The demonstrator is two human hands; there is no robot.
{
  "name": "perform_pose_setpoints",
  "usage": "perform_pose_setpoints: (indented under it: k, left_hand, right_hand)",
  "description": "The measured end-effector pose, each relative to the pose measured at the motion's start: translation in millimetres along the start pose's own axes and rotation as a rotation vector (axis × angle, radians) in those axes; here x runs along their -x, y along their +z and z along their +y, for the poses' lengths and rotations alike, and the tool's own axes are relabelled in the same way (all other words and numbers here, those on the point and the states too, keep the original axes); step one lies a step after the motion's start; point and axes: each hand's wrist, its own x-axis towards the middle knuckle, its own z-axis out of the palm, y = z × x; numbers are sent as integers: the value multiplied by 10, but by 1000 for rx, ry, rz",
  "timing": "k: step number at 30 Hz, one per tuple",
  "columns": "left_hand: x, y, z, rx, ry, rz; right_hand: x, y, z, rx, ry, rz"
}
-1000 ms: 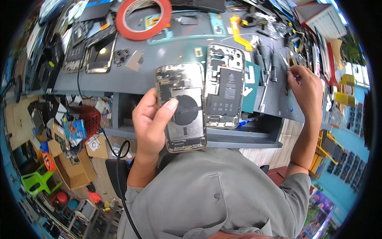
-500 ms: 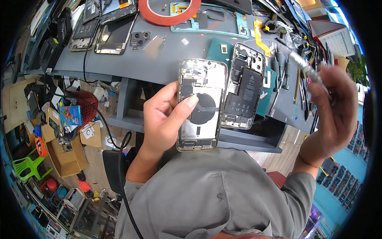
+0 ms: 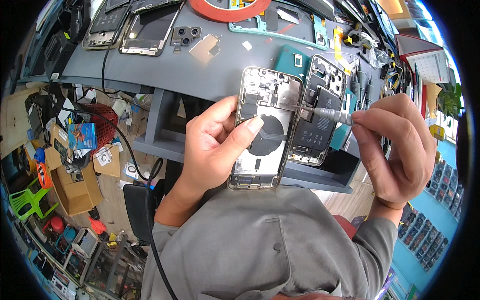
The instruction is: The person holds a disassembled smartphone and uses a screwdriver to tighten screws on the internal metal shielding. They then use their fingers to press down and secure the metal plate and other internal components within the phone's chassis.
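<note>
My left hand [image 3: 212,140] grips an opened phone housing [image 3: 267,165] along its left side, thumb resting on the round black coil [image 3: 272,142]. The housing is held up in front of my chest, its silver inside facing me. Between the fingertips of my right hand [image 3: 397,145] is a grey screwdriver [image 3: 332,115], lying almost level. Its thin tip reaches the upper right part of the housing; whether it touches cannot be made out. Behind, a second opened phone [image 3: 312,135] with a black battery lies at the desk's edge, partly covered by the housing and screwdriver.
A green pad [image 3: 290,59] lies under the second phone. More screwdrivers [image 3: 361,82] lie to the right. Farther back are a red tape ring [image 3: 230,12], a teal phone frame [image 3: 280,31], a camera module [image 3: 186,36] and phone parts. A black cable [image 3: 131,150] hangs at the left.
My right hand has brought the screwdriver from the upper right down and left to the housing. The housing in my left hand has shifted slightly right in the picture.
</note>
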Motion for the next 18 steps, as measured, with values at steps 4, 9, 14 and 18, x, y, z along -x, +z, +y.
perform_pose_setpoints:
  k: [4,9,14,18]
  left_hand:
    - [-2,-16,18,-9,7,-15]
    - [-9,-12,22,-2,15,-27]
    - [-7,-22,1,-10,26,-17]
    - [-8,-1,-16,-6,42,2]
  right_hand:
    - [-28,77,20,-12,-42,-12]
    - [-55,118,-5,1,-49,-26]
    - [-69,122,-15,8,-53,-45]
    - [-65,134,-20,7,-43,-51]
